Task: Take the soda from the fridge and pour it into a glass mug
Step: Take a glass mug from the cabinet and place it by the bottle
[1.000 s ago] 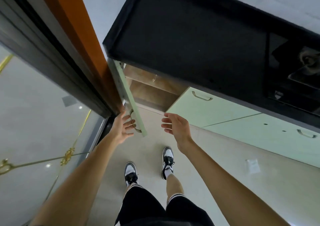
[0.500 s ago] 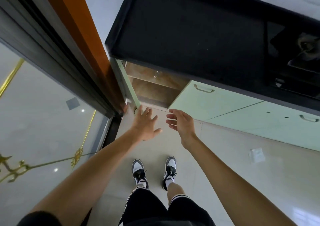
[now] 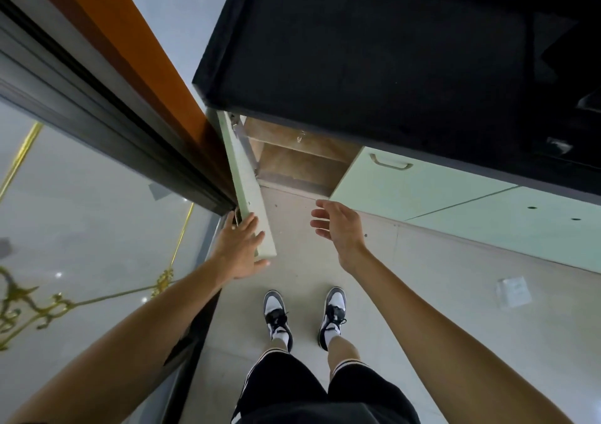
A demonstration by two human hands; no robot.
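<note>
Left hand: left hand (image 3: 239, 251) lies flat against the open cabinet door (image 3: 247, 176) near its lower corner, fingers straight, thumb under the corner; nothing gripped
Right hand: right hand (image 3: 340, 228) hangs in the air in front of the opening, fingers loose and spread, holds nothing
Cabinet: sits under the black counter (image 3: 374, 59); a brown shelf (image 3: 302, 166) shows inside, contents too dim and small to tell
Task things: no soda, no fridge, no glass mug in view; the step looks like a search for the mug, fridge not yet reached
Risk, pinch: cabinet door stands close to the sliding door frame (image 3: 107, 111); left fingers sit between the two, and a harder push could trap them
Risk, rebound: only a flat touch holds the door; let go, it may swing onto a right hand reaching in
Risk, head: the counter edge overhangs the opening; stooping to look could knock the head or the camera
Risk, glass: a mug pulled blind off the dim shelf could clip the neighbouring door (image 3: 390, 189) and drop on the tiled floor (image 3: 422, 293)
Risk, wasted step: the shelf may hold no mug at all
</note>
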